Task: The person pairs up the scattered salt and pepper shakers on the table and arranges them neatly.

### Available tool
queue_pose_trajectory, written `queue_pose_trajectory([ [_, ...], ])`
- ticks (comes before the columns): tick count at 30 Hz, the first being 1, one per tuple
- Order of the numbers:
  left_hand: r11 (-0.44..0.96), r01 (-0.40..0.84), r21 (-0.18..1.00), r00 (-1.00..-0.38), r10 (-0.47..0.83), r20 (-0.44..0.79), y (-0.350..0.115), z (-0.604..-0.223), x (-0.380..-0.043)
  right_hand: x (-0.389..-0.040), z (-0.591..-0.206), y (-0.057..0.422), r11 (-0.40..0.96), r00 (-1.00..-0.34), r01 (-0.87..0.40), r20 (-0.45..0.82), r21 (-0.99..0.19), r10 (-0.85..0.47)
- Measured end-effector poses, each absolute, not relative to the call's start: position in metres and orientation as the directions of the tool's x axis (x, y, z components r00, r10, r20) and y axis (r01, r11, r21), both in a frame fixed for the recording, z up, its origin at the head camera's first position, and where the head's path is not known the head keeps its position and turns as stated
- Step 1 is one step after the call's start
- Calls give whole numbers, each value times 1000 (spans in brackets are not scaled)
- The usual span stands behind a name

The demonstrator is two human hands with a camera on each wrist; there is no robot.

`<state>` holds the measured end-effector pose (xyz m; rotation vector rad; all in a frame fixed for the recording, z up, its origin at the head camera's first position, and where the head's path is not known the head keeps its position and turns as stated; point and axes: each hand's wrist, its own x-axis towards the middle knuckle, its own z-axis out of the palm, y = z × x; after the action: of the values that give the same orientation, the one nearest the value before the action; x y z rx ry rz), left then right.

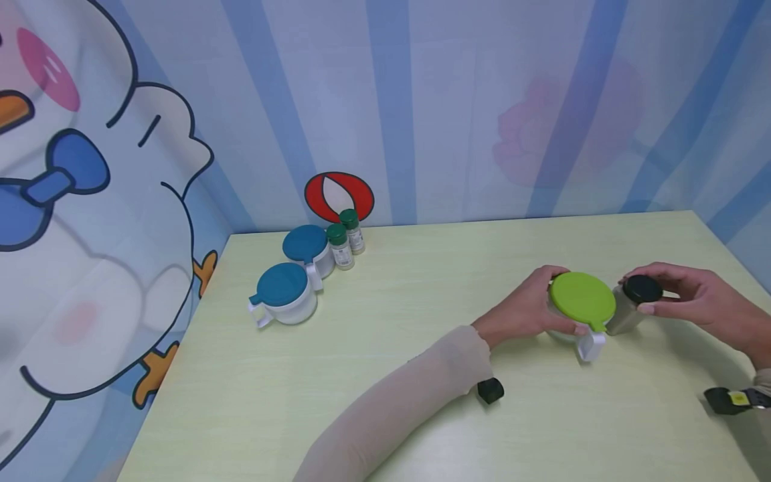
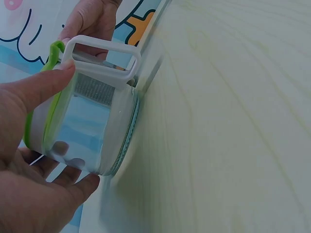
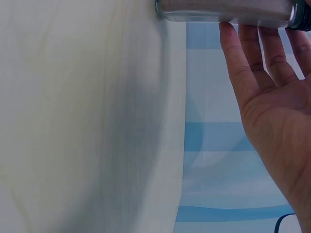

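On the right side of the table, my left hand [image 1: 524, 309] grips a clear jar [image 2: 82, 121] with a green lid [image 1: 583, 296] and a white handle [image 1: 590, 346]. In the left wrist view, the thumb lies by the handle and the fingers curl around the far side. Just right of it, my right hand [image 1: 707, 298] holds a bottle [image 1: 625, 313] with a black cap [image 1: 642, 289] between thumb and fingers. Brownish-grey contents show through that bottle [image 3: 223, 11] in the right wrist view. The two containers stand side by side; whether they touch, I cannot tell.
At the table's back left stand two white pots with blue lids [image 1: 282, 284] and handles. Beside them are two small bottles with green caps [image 1: 337, 234]. A patterned curtain [image 1: 446, 120] hangs behind the pale wooden table [image 1: 385, 294].
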<state>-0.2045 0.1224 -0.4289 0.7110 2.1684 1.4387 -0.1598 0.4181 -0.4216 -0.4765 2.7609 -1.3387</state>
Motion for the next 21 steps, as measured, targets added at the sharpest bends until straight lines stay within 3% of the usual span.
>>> queue_pose_trajectory([
  [9,342,155,927,-767,633,-105,120,-426,-204,-159,-418,415,587,-960,-215,60,-781,-272],
  [21,318,171,933,-753,652,-84,70,-418,-208,-160,-396,397,630,-974,-186,56,-754,-221],
])
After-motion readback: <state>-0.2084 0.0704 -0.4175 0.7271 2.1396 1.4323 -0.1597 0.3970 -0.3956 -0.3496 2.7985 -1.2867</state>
